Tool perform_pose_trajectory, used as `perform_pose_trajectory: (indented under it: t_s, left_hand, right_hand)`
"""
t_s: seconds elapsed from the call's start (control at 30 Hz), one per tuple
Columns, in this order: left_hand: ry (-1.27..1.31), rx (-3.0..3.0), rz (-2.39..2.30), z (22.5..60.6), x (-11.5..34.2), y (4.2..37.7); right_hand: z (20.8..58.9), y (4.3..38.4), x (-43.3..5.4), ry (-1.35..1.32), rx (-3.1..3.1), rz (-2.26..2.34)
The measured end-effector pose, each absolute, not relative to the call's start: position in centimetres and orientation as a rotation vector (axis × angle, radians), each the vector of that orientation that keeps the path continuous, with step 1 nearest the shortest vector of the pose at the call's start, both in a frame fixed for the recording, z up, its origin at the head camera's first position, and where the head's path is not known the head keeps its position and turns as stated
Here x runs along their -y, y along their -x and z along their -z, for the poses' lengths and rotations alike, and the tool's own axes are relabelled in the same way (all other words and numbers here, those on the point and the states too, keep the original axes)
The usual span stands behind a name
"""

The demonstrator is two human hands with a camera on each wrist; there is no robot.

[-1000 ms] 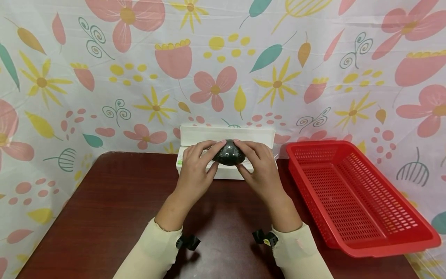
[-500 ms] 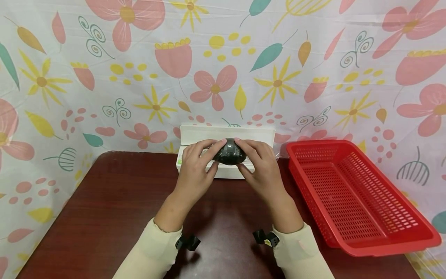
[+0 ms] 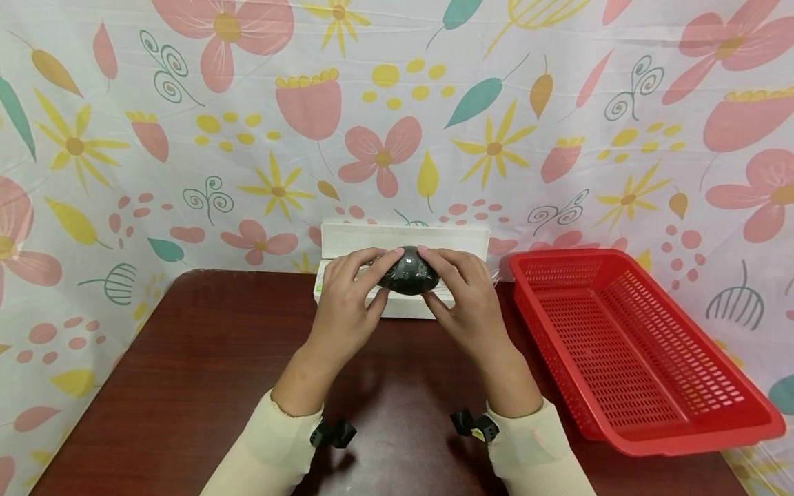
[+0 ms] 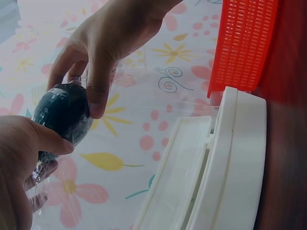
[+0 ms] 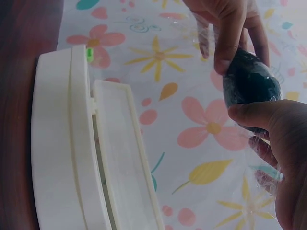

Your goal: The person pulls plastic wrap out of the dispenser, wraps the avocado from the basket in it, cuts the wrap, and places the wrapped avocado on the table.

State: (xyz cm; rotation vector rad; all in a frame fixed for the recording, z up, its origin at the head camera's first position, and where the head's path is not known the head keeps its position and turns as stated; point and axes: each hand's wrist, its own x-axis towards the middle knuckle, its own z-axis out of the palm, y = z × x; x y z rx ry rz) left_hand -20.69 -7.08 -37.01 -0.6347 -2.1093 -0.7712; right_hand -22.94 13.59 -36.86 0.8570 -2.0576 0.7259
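Note:
Both hands hold up one dark, glossy, egg-shaped thing (image 3: pixel 409 271) wrapped in clear cling film. My left hand (image 3: pixel 349 300) grips its left end, with the thumb underneath and a finger on top. The opposite end is in my right hand (image 3: pixel 469 303), held the same way. In the left wrist view the dark wrapped thing (image 4: pixel 62 112) shows wrinkled film clinging to it, and loose film trails around the fingers. Behind the hands in the head view is a white cling film dispenser (image 3: pixel 406 308) with its long lid (image 3: pixel 406 241) raised.
A red perforated plastic basket (image 3: pixel 626 358) stands at the right of the dark reddish-brown table (image 3: pixel 205 365). A flower-print cloth (image 3: pixel 397 89) hangs close behind the table. On the dispenser's end is a small green piece (image 5: pixel 89 54).
Almost nothing differs; both hands keep hold of the wrapped dark thing at the same spot, with only tiny shifts of the forearms.

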Motion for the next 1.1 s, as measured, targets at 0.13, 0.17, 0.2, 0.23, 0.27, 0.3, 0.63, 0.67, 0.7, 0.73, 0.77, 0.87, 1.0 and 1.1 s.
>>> perform_pose_trajectory:
  t_s: [0.13,0.17,0.2,0.23,0.27,0.3,0.63,0.67,0.7,0.73,0.77,0.87,1.0,1.1]
  left_hand:
    - [0.639,2.105,0.775,36.9,7.1,20.6]
    - [0.640,2.105,0.774,36.9,7.1,20.6]
    - [0.641,2.104,0.775,36.9,7.1,20.6]
    - [0.643,2.103,0.775,36.9,7.1,20.6]
    - [0.644,2.101,0.774,36.9,7.1,20.6]
    - [0.645,2.100,0.773,36.9,7.1,20.6]
    - [0.654,2.102,0.777,36.5,7.3,20.2]
    - [0.654,2.104,0.778,36.4,7.3,20.2]
    - [0.654,2.106,0.779,36.4,7.3,20.1]
    - [0.654,2.108,0.779,36.4,7.3,20.1]
    - [0.653,2.110,0.779,36.3,7.3,20.1]
    - [0.654,2.120,0.778,36.2,7.3,20.0]
    - [0.661,2.135,0.779,36.0,7.4,19.7]
    - [0.671,2.146,0.779,35.9,7.6,19.6]
  right_hand:
    - [36.7,22.8,-13.6,-0.855,2.056,-0.720]
    - [36.7,22.7,-13.6,-0.855,2.056,-0.718]
    - [36.7,22.7,-13.6,-0.855,2.055,-0.718]
    - [36.6,22.7,-13.7,-0.855,2.054,-0.717]
    - [36.6,22.7,-13.7,-0.856,2.053,-0.716]
    - [36.6,22.7,-13.7,-0.856,2.054,-0.714]
    - [36.4,22.5,-13.8,-0.878,2.039,-0.687]
    - [36.4,22.5,-13.8,-0.878,2.040,-0.686]
    - [36.4,22.5,-13.8,-0.879,2.041,-0.685]
    - [36.4,22.4,-13.8,-0.877,2.042,-0.687]
    - [36.4,22.4,-13.8,-0.880,2.044,-0.683]
    - [36.3,22.3,-13.8,-0.884,2.051,-0.676]
    - [36.2,22.1,-13.8,-0.887,2.067,-0.665]
    - [36.2,21.9,-13.8,-0.887,2.078,-0.665]
